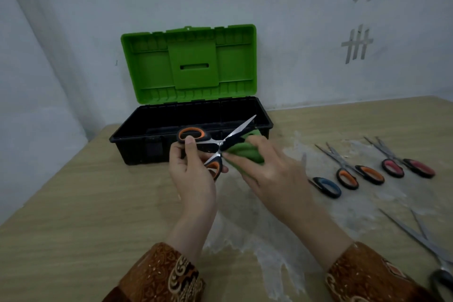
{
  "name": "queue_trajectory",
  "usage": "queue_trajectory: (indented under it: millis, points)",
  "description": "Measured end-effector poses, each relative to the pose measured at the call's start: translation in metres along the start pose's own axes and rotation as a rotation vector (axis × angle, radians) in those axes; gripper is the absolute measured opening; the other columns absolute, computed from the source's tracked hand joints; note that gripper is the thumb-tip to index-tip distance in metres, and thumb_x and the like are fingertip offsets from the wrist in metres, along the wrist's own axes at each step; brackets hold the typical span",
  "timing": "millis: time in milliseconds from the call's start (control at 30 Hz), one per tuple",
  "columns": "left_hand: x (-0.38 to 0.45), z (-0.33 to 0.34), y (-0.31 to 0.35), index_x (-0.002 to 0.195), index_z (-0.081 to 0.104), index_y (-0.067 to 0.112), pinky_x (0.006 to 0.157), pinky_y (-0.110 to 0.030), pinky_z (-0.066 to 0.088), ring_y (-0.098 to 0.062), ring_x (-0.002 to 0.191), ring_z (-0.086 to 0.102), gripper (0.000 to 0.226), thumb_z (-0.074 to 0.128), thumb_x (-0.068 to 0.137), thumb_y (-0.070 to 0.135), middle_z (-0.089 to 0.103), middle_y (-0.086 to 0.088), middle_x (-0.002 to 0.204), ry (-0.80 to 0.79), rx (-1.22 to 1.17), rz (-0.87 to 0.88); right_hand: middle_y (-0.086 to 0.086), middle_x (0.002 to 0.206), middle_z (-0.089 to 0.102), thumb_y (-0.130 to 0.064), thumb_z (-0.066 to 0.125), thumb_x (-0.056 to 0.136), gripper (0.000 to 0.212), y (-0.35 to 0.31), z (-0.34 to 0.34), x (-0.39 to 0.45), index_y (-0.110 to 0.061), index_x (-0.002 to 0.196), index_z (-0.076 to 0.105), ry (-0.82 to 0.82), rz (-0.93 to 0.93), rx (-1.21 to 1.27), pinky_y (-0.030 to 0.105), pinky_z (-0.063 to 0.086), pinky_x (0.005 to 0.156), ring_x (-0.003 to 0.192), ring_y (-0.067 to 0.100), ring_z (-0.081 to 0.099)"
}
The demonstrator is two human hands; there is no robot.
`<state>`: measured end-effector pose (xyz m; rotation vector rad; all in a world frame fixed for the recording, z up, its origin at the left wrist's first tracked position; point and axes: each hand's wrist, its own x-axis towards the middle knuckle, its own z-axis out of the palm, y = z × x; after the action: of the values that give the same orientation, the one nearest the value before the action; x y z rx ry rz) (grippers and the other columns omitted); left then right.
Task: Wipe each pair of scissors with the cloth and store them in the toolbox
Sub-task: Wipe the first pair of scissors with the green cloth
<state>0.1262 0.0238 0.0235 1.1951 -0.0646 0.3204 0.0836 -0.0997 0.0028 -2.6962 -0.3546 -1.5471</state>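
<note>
The left hand [193, 174] grips open orange-handled scissors [208, 147]; the right hand [267, 169] pinches the green cloth [245, 152] around one blade, whose edge could cut cloth or fingers.

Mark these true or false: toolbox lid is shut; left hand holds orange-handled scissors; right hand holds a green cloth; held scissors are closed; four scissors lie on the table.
1. The toolbox lid is shut. False: the green lid stands open.
2. The left hand holds the orange-handled scissors. True.
3. The right hand holds a green cloth. True.
4. The held scissors are closed. False: the blades are spread.
5. Four scissors lie on the table. True.
</note>
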Motion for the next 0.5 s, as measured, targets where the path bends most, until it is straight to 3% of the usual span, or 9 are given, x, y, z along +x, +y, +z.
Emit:
queue_trajectory:
  millis: [133, 333, 500]
  points:
    - [0.002, -0.001, 0.001, 0.082, 0.048, 0.013, 0.034, -0.016, 0.035, -0.016, 0.033, 0.053, 0.026, 0.040, 0.104, 0.027, 0.049, -0.008, 0.057, 0.010, 0.000, -0.023, 0.008, 0.104, 0.063, -0.018, 0.071, 0.085, 0.022, 0.012, 0.000, -0.002, -0.029, 0.105, 0.073, 0.022, 0.045, -0.082, 0.026, 0.045, 0.045, 0.077, 0.023, 0.061]
    - [0.009, -0.006, 0.003, 0.081, 0.047, 0.018, 0.036, -0.016, 0.037, -0.014, 0.035, 0.053, 0.027, 0.039, 0.104, 0.030, 0.051, -0.005, 0.057, 0.056, 0.018, -0.019, 0.011, 0.106, 0.064, -0.009, 0.067, 0.084, 0.026, 0.038, -0.003, -0.008, -0.025, 0.103, 0.074, 0.014, 0.213, -0.160, 0.027, 0.046, 0.048, 0.083, 0.029, 0.062]
    - [0.007, -0.004, 0.002, 0.084, 0.051, 0.019, 0.038, -0.020, 0.040, -0.017, 0.037, 0.055, 0.025, 0.041, 0.103, 0.031, 0.051, -0.004, 0.059, 0.042, 0.048, 0.042, 0.012, 0.107, 0.062, -0.014, 0.064, 0.089, 0.028, 0.028, -0.009, -0.005, -0.024, 0.115, 0.070, 0.108, 0.146, 0.001, 0.024, 0.049, 0.057, 0.079, 0.024, 0.060]
